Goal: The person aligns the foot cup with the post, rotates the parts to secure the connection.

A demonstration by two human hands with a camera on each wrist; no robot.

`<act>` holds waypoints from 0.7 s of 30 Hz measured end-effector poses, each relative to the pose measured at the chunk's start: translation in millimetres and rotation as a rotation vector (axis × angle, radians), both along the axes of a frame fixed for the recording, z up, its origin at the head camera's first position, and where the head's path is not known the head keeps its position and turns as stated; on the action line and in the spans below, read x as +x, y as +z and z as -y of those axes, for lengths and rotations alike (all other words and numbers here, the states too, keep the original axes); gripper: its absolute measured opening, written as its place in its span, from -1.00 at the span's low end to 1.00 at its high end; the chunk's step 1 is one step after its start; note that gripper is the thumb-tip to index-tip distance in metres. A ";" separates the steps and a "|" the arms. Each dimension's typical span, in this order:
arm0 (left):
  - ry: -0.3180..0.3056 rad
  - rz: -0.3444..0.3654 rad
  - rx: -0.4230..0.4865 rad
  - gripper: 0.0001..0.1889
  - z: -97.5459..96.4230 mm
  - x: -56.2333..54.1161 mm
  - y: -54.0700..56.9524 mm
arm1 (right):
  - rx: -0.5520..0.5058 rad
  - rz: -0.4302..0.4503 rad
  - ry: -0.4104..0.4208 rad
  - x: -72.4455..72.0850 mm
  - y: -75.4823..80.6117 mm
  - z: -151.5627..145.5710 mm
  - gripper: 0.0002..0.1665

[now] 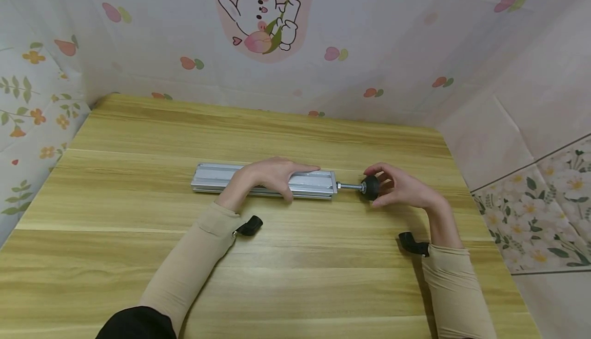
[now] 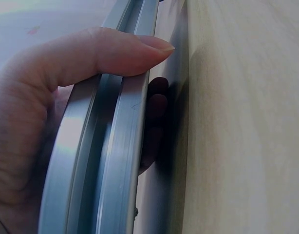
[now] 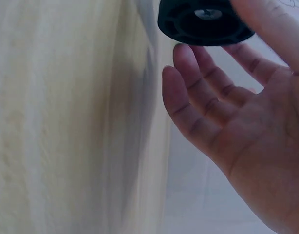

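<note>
A silver aluminium profile [image 1: 314, 185] with long grooves extends left to right across the middle of the wooden table. My left hand [image 1: 269, 175] grips it from above, the thumb over the near side. In the left wrist view, the other fingertips [image 2: 157, 107] show beyond the edge of the profile [image 2: 74, 131]. From its right end a threaded rod [image 1: 352, 186] with a nut sticks out, ending in a round black levelling foot [image 1: 370, 187]. My right hand [image 1: 407, 187] holds that foot between thumb and fingers. In the right wrist view, the foot's hollow underside [image 3: 203, 34] shows a screw head; the lower fingers are loosely bent.
The wood-grain table [image 1: 295, 272] spreads around the profile. Behind it hangs a pale printed cloth [image 1: 378, 31], with another floral cloth [image 1: 27, 103] at the left. Black wrist cameras [image 1: 251, 225] sit on both beige sleeves [image 1: 194, 257].
</note>
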State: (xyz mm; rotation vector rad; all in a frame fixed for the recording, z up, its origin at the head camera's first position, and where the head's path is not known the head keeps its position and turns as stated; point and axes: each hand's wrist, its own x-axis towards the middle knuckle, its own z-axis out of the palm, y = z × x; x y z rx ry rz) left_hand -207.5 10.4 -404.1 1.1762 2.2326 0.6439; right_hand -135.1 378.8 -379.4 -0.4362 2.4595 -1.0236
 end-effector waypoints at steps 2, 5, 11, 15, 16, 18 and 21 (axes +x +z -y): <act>0.000 -0.002 -0.002 0.15 0.0 0.1 0.0 | -0.001 -0.003 -0.007 -0.5 -0.8 2.3 -0.09; 0.001 0.001 0.001 0.15 -0.2 0.2 0.1 | -0.009 0.002 -0.017 -0.3 -0.9 4.1 -0.10; 0.005 0.011 -0.006 0.15 -0.6 0.0 0.3 | 0.011 -0.014 -0.002 0.3 -0.3 0.4 -0.23; 0.008 0.019 -0.007 0.15 -0.5 0.0 0.3 | 0.032 -0.010 0.018 0.8 2.0 -3.6 -0.41; 0.009 0.020 -0.007 0.15 -0.4 0.0 0.4 | 0.035 -0.007 0.025 0.8 2.5 -4.2 -0.43; 0.011 0.020 -0.005 0.15 -0.2 -0.1 0.2 | 0.037 -0.002 0.034 0.3 3.2 -4.8 -0.44; 0.009 0.021 -0.006 0.15 0.0 -0.2 -0.1 | 0.038 -0.005 0.042 -0.3 3.6 -5.1 -0.42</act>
